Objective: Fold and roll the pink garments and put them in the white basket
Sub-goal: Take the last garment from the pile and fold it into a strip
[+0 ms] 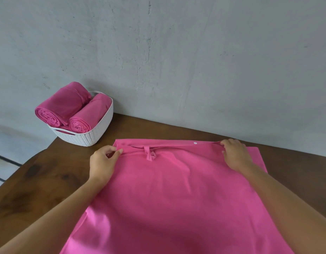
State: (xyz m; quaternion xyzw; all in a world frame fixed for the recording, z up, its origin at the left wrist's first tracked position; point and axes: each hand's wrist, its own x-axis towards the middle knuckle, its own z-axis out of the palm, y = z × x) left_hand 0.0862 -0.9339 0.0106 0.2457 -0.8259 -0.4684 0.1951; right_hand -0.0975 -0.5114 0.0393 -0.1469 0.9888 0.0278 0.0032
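Garment [177, 189] flat on table [48, 180]. Left hand [103, 162] and right hand [235, 154] pinch its far hem. Basket [96, 132], far-left corner, holds rolls [67, 109].

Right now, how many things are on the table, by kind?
rolled pink garments: 2 plainly seen; the pink beneath them is unclear
flat pink garment: 1
white basket: 1
total: 4

Garment [177, 189] flat on table [39, 180]; basket [89, 136] behind-left; rolls [67, 110] in basket.
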